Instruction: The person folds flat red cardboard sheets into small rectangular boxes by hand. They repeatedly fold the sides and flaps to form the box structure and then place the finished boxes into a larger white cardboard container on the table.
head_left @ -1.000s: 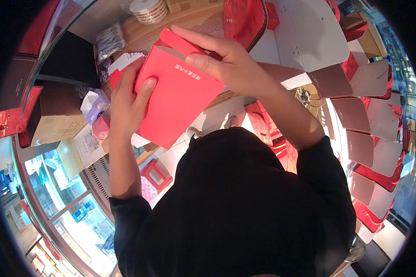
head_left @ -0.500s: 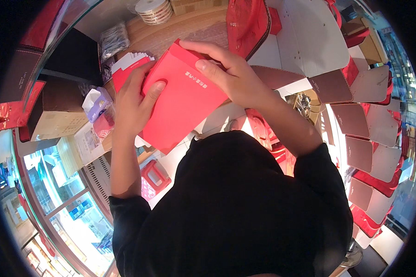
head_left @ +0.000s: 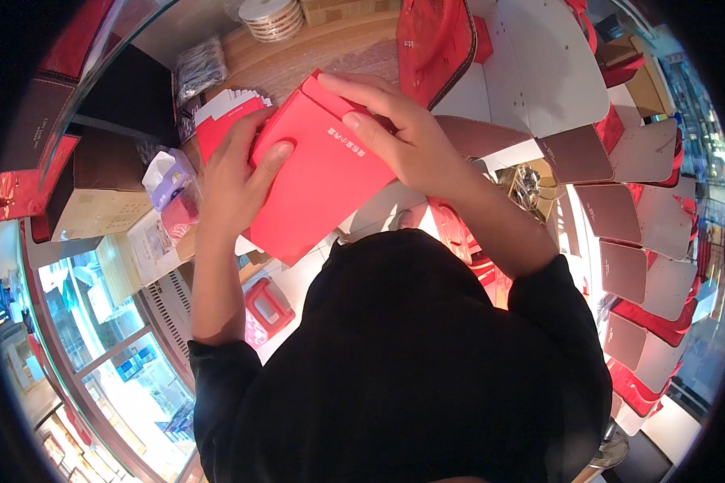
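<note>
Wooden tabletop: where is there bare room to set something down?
Bare wood shows on the tabletop between the white spools, the plastic-wrapped bundle and the red box; a sheen toward the red bag may be clear film. It is crowded leftward, around the red-and-white stack and tissue pack.

Premises: a shop, evidently a retail unit with a working counter. Grounds: a wooden counter (head_left: 338,40) bears ribbon spools (head_left: 271,19) and a stack of red and white card pieces (head_left: 215,135). A cardboard box (head_left: 109,213) stands at left. Many alike red cases with brown and pale panels (head_left: 612,211) line the right side. Beyond glazed panes (head_left: 137,402), lower left, brightly lit displays hold blue-toned items, too small to identify.
</note>
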`<state>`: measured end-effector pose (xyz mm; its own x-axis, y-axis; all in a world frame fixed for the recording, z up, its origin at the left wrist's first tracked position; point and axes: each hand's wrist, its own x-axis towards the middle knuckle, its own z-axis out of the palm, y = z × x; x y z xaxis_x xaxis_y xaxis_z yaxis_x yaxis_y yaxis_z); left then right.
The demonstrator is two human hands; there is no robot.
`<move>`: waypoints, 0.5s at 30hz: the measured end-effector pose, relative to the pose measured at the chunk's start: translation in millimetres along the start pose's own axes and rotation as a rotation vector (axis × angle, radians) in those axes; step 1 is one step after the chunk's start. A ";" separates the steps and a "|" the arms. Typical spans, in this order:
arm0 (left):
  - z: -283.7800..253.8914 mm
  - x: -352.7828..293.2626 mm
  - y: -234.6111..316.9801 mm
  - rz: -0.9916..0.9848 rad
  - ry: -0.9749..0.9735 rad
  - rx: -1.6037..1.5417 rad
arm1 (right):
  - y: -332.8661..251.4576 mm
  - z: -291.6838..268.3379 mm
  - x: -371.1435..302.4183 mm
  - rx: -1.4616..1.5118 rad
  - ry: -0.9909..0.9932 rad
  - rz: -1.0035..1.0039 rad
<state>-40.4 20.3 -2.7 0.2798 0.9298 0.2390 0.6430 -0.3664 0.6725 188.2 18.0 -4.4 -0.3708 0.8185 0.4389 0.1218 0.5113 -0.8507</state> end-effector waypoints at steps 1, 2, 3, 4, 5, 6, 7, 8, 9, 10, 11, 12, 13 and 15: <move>0.2 -0.1 0.4 -0.002 -0.002 -0.005 | -1.9 0.4 -1.2 -0.006 -0.003 0.005; 0.3 -0.2 1.3 -0.003 -0.004 -0.010 | -3.2 0.7 -2.2 -0.012 -0.005 0.010; 0.3 0.0 2.2 -0.004 -0.008 -0.015 | -2.8 0.9 -3.9 -0.019 -0.014 0.020; 0.1 0.1 2.3 -0.006 -0.012 -0.009 | -1.3 1.4 -6.2 -0.027 -0.022 0.030; -0.1 0.3 2.2 -0.007 -0.017 -0.003 | -0.9 1.9 -7.8 -0.035 -0.030 0.040; -0.3 0.3 2.0 -0.011 -0.020 0.003 | -2.9 2.3 -7.7 -0.061 -0.040 0.030; 0.0 0.1 1.8 -0.007 -0.012 -0.002 | -6.1 2.5 -7.2 -0.086 -0.049 0.020; 0.6 -0.1 1.3 -0.004 -0.004 -0.008 | -8.3 2.5 -6.5 -0.112 -0.059 0.010; 1.3 0.2 0.7 0.003 0.002 -0.014 | -8.7 1.8 -5.8 -0.122 -0.062 0.007; 1.9 0.3 0.4 0.013 0.012 -0.018 | -8.7 0.8 -5.1 -0.133 -0.065 0.003; 2.6 0.4 0.1 0.024 0.022 -0.021 | -9.0 -0.1 -4.8 -0.143 -0.068 0.000; 3.5 0.6 -0.2 0.036 0.031 -0.023 | -9.8 -0.8 -4.9 -0.130 -0.024 0.028; 5.6 0.4 -1.2 0.011 0.062 -0.087 | -10.8 -1.7 -5.2 -0.117 0.020 0.056; 12.1 0.3 -3.7 -0.038 0.121 -0.220 | -9.3 -2.4 -5.7 -0.132 0.112 0.047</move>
<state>-34.1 21.5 -13.6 0.1630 0.9449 0.2840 0.4771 -0.3275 0.8156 191.3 9.3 1.6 -0.2580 0.8625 0.4353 0.2587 0.4958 -0.8290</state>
